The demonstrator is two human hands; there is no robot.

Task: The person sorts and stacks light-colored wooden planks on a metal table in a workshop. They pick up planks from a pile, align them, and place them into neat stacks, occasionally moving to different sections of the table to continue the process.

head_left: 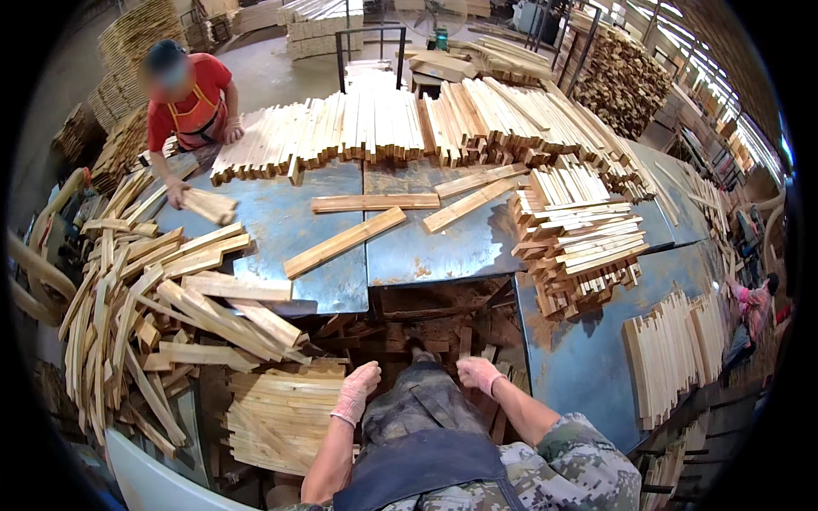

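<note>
My left hand (356, 393), in a pale glove, is closed beside the dark apron (426, 451) over my lap. Nothing shows in its curled fingers. On the other side of the apron, my right hand (480, 375), gloved too, is also closed with nothing visible in it. The left hand is nearest to a low stack of wooden strips (281, 413). Ahead of both hands, loose strips lie on the blue-grey metal table (332, 294): a slanted strip (345, 243), a crosswise strip (375, 203) and two more beyond the gap.
A tangled heap of strips (136, 315) covers the left side. Long rows of strips (375, 123) line the table's far edge, with a crisscross stack (579, 238) to the right. A co-worker in a red shirt (213, 81) handles a short bundle of strips (210, 206) at far left.
</note>
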